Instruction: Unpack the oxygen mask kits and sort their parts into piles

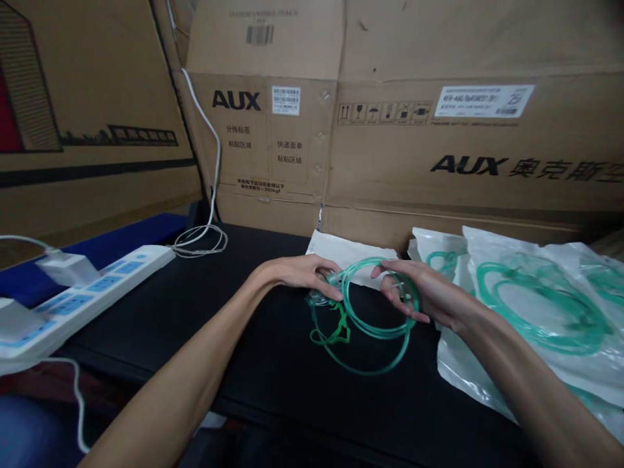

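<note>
A coil of clear green tubing [377,334] is held between my hands just over the black tabletop. My left hand [312,273] closes its thumb and fingers on the coil's left side, next to a clear plastic piece [319,298] that it partly hides. Below those fingers dangles a bright green strap [340,329]. My right hand [414,286] grips the right side of the coil, fingers curled through the loop. One wider loop of tubing hangs below the rest. Behind the coil lies a white packet [351,249], its middle covered by the hands and tubing.
Several clear-and-white bags of green tubing [541,305] are piled at the right on the black table [283,383]. A white power strip [92,292] with plugs and a loose white cable [199,242] is at the left. Large cardboard boxes [390,169] stand behind.
</note>
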